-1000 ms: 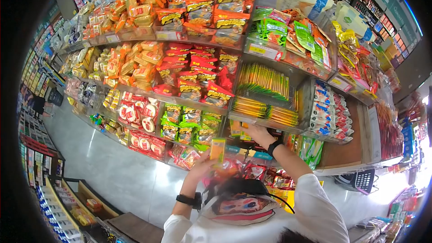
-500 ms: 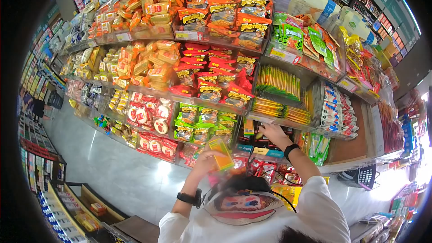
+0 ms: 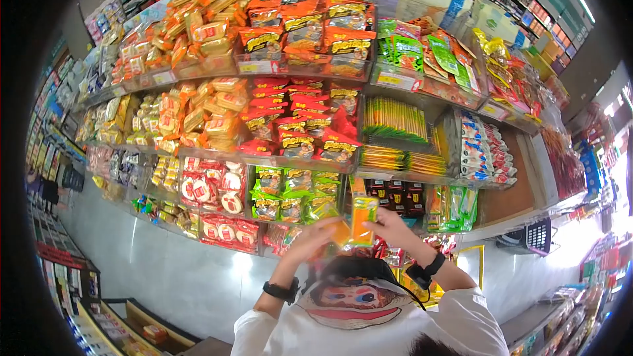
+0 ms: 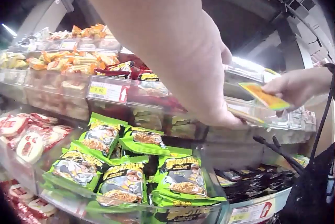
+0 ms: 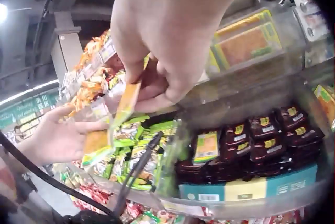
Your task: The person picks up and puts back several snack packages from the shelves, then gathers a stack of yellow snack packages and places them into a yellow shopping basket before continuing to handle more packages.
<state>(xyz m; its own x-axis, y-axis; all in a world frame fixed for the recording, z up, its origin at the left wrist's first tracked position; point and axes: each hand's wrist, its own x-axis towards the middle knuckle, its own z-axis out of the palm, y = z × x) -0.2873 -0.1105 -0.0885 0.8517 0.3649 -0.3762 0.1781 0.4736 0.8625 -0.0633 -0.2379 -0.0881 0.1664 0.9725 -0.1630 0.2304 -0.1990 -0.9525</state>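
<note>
My left hand (image 3: 315,240) grips a flat orange-and-yellow snack packet (image 5: 98,145) by its edge. Close by on the right, my right hand (image 3: 395,229) pinches a second packet (image 3: 364,216) of the same look between thumb and fingers. In the right wrist view the two packets overlap, the right one tilted above the left. Both hands are in front of the lower shelf bins. Beneath them, one more orange packet (image 5: 206,146) lies on the dark brown packets (image 5: 267,137) in a bin.
Green snack bags (image 4: 125,177) fill the bin to the left. Above the dark packets, a clear bin holds rows of yellow-green packets (image 3: 395,118). Price tags (image 4: 109,90) line the shelf edges. A black cord (image 5: 52,177) hangs near my body; a black basket (image 3: 531,236) stands at the right.
My right hand has come out of the dark-packet bin with an orange packet and now sits beside the left hand. The left hand's packet has tipped lower toward it.
</note>
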